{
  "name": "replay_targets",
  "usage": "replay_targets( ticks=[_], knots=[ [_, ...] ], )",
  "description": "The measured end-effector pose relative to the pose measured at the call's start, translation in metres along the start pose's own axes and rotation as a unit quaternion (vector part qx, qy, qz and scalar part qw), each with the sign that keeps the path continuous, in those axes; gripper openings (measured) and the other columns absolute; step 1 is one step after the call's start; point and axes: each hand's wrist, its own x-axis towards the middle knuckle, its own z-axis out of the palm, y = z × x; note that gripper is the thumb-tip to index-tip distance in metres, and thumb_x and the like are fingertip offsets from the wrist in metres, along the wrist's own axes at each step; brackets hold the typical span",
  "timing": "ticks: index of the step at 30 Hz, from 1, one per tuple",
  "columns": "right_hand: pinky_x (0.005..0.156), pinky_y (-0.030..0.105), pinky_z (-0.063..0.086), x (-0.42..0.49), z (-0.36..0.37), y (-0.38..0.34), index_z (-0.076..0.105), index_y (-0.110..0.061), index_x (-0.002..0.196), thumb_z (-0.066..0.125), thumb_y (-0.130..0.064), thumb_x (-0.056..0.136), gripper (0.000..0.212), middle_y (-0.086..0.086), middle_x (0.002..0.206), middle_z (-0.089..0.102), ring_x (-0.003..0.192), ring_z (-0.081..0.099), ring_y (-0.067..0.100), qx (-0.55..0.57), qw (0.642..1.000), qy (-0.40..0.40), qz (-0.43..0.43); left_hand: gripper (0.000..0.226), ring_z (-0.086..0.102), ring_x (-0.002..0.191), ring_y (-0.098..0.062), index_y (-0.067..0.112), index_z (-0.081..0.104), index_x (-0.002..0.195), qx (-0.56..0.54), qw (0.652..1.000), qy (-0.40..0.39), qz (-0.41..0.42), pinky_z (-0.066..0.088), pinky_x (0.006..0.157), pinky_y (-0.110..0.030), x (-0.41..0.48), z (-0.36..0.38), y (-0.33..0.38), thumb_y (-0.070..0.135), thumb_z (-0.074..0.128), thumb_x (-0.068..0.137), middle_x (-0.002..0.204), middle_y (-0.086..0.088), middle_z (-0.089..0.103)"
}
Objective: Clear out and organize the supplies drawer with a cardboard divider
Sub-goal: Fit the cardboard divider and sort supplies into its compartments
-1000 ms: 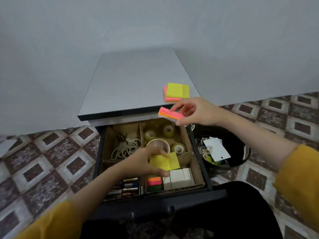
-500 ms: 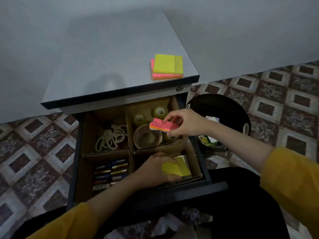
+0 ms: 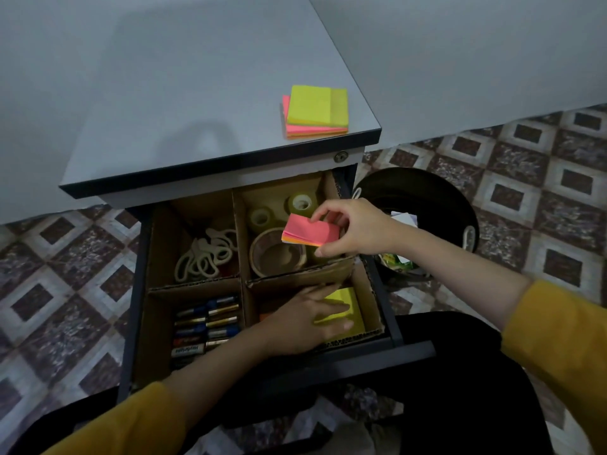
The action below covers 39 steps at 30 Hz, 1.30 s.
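Pads of sticky notes belong in the near right box of the cardboard divider (image 3: 295, 279), I think, so that is the step now. To do it well, the right hand (image 3: 358, 228) should bring its pink pad (image 3: 310, 233) toward the near side, over the cardboard wall, and not bump the tape rolls (image 3: 279, 256) under it. Then the pad should go down flat, beside or on top of the yellow pad (image 3: 346, 303), with the edges lined up so the pile does not slide. The left hand (image 3: 305, 318) needs to move out of the way first, or there will be no room.

The right hand is curled, and its fingers and thumb pinch the pink pad by its right end. The pad hangs in the air above the far right box. The left hand is down in the near right box of the drawer (image 3: 377, 351). It lies almost flat, fingers stretched out, pressing on the yellow pad. One more pile of pads (image 3: 317, 111) sits on the surface (image 3: 197, 110), near its right edge. Batteries (image 3: 207, 323) fill the near left box and rubber bands (image 3: 203, 257) the far left one.
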Motion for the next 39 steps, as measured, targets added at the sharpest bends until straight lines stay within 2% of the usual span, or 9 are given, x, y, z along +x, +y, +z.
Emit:
replay_targets(
  ticks=[5, 8, 11, 16, 22, 27, 31, 35, 39],
  knots=[
    [0.076, 0.029, 0.051, -0.010, 0.001, 0.001, 0.052, -0.021, 0.116, 0.083, -0.032, 0.066, 0.059, -0.004, 0.110, 0.054, 0.095, 0.055, 0.014, -0.008, 1.000, 0.026, 0.001, 0.026, 0.055, 0.107, -0.002, 0.020, 0.067, 0.112, -0.123, 0.986, 0.113, -0.011, 0.043, 0.090, -0.013, -0.020, -0.017, 0.000, 0.026, 0.064, 0.087, 0.123, 0.004, 0.061],
    [0.079, 0.031, 0.051, -0.014, 0.005, 0.000, 0.050, -0.022, 0.116, 0.083, -0.035, 0.064, 0.063, -0.004, 0.112, 0.053, 0.099, 0.055, 0.015, -0.024, 0.999, 0.026, 0.002, 0.021, 0.063, 0.094, -0.011, 0.021, 0.068, 0.099, -0.356, 0.918, 0.155, -0.079, 0.050, 0.089, -0.025, -0.032, -0.032, 0.000, 0.029, 0.067, 0.079, 0.102, -0.003, 0.070],
    [0.080, 0.026, 0.048, -0.017, 0.008, -0.004, 0.048, -0.019, 0.122, 0.084, -0.035, 0.064, 0.070, -0.003, 0.110, 0.053, 0.099, 0.054, 0.014, -0.038, 0.999, 0.027, 0.005, 0.022, 0.066, 0.085, -0.013, 0.016, 0.066, 0.096, -0.438, 0.876, 0.186, -0.077, 0.054, 0.080, -0.023, -0.038, -0.043, 0.001, 0.030, 0.062, 0.079, 0.094, -0.006, 0.072],
    [0.081, 0.023, 0.038, -0.027, 0.010, -0.014, 0.046, -0.019, 0.131, 0.083, -0.036, 0.064, 0.078, -0.003, 0.118, 0.052, 0.104, 0.048, 0.012, -0.102, 0.995, -0.005, -0.006, 0.008, 0.060, 0.082, 0.000, 0.025, 0.068, 0.091, -0.131, 0.942, 0.305, -0.051, 0.046, 0.068, -0.006, -0.054, -0.058, -0.006, 0.024, 0.068, 0.083, 0.088, 0.010, 0.065],
    [0.077, 0.029, 0.049, -0.039, 0.009, -0.021, 0.053, -0.036, 0.105, 0.083, -0.039, 0.063, 0.051, -0.006, 0.106, 0.057, 0.093, 0.054, 0.013, -0.116, 0.990, -0.073, -0.040, 0.037, 0.037, 0.126, -0.014, 0.018, 0.057, 0.126, 0.098, 0.945, 0.307, -0.051, 0.028, 0.105, -0.029, -0.063, -0.069, -0.034, 0.030, 0.057, 0.090, 0.137, 0.001, 0.048],
    [0.075, 0.026, 0.046, -0.047, 0.025, -0.022, 0.063, -0.032, 0.117, 0.072, -0.050, 0.072, 0.049, -0.004, 0.095, 0.064, 0.088, 0.055, 0.012, -0.200, 0.967, -0.143, -0.060, 0.061, 0.002, 0.144, -0.021, 0.028, 0.015, 0.149, 0.159, 0.952, 0.230, -0.122, 0.011, 0.116, -0.039, -0.057, -0.070, -0.052, 0.046, 0.038, 0.095, 0.158, 0.003, -0.004],
    [0.067, 0.023, 0.031, -0.042, 0.041, -0.020, 0.052, -0.031, 0.132, 0.059, -0.051, 0.084, 0.053, -0.009, 0.076, 0.043, 0.086, 0.049, 0.012, -0.345, 0.914, -0.204, -0.063, 0.064, 0.008, 0.144, -0.023, 0.032, 0.002, 0.149, 0.177, 0.953, 0.209, -0.133, 0.020, 0.114, -0.045, -0.051, -0.069, -0.061, 0.051, 0.030, 0.095, 0.158, 0.002, -0.001],
    [0.072, 0.026, 0.033, -0.034, 0.046, -0.018, 0.048, -0.029, 0.136, 0.047, -0.060, 0.086, 0.059, 0.006, 0.106, 0.054, 0.102, 0.054, 0.024, -0.432, 0.856, -0.277, -0.056, 0.063, 0.016, 0.142, -0.024, 0.032, 0.001, 0.149, 0.194, 0.949, 0.211, -0.135, 0.024, 0.112, -0.045, -0.049, -0.067, -0.065, 0.051, 0.029, 0.096, 0.158, -0.001, 0.006],
    [0.078, 0.030, 0.045, -0.029, 0.049, -0.016, 0.060, -0.017, 0.123, 0.038, -0.051, 0.095, 0.049, 0.008, 0.103, 0.062, 0.095, 0.059, 0.025, -0.439, 0.851, -0.281, -0.071, 0.063, 0.018, 0.142, -0.024, 0.031, 0.002, 0.149, 0.191, 0.950, 0.212, -0.126, 0.025, 0.111, -0.043, -0.047, -0.068, -0.065, 0.050, 0.029, 0.096, 0.157, -0.003, 0.010]
  ],
)
